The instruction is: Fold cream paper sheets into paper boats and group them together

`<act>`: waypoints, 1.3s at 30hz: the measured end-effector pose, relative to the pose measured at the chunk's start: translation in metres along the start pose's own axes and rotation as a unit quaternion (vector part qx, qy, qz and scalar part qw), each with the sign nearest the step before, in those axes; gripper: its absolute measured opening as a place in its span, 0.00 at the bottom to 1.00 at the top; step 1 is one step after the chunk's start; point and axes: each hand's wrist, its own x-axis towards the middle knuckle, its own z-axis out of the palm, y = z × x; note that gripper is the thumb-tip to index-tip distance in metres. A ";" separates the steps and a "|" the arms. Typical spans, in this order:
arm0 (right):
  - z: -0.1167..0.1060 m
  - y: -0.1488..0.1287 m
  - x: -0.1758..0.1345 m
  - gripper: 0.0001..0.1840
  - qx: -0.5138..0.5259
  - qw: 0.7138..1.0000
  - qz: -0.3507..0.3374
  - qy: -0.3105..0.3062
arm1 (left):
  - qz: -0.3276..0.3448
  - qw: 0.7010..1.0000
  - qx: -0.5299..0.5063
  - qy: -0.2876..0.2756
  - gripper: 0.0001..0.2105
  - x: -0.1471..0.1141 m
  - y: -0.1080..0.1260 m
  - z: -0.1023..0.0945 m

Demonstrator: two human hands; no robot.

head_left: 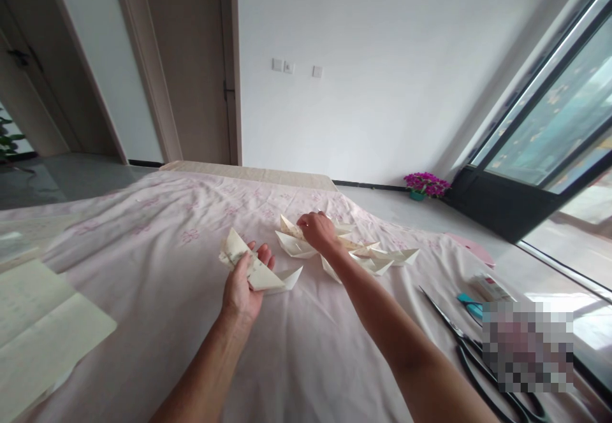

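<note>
In the head view, the person's left hand [243,286] holds a folded paper [262,275], pinched with the thumb across its near face and the other fingers behind it. The paper's long axis slants from upper left to lower right, and its lower tip overlaps, as seen from here, a lone paper boat [292,276] on the patterned cloth [296,353]; whether they touch cannot be told. The right hand [319,230] is out ahead and to the right, over a cluster of paper boats [292,244], so the folded paper lies back and to the left of its fingers, and the left hand is the nearer one to the lone boat. The right fingers are bent down beside a speckled boat [288,226] (their tips are partly hidden, so it is impossible to tell whether they grip it). As for containers, a teal pot [417,196] on the floor holds purple flowers [428,184], and a small white box [492,287] sits beyond the black-handled scissors [456,330], its contents not visible. Pale sheets [48,321] lie at the left.
</note>
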 end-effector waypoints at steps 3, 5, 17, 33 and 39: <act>0.013 0.002 0.013 0.11 -0.063 0.997 -0.025 -0.027 | -0.016 1.000 0.016 0.003 0.11 0.001 -0.002 -0.001; 0.019 0.000 0.016 0.10 -0.067 0.997 -0.029 -0.035 | -0.016 1.000 0.024 -0.005 0.10 0.001 -0.004 -0.002; -0.022 -0.037 -0.047 0.09 0.379 0.923 -0.050 -0.034 | 0.031 0.999 0.028 -0.029 0.13 -0.001 -0.008 0.002; -0.039 0.085 -0.065 0.13 0.176 0.980 0.091 0.014 | -0.058 0.991 0.076 -0.088 0.14 -0.035 -0.025 0.010; -0.037 0.153 -0.059 0.10 -0.109 0.978 0.160 -0.076 | -0.063 0.988 0.082 -0.117 0.14 -0.035 -0.037 0.006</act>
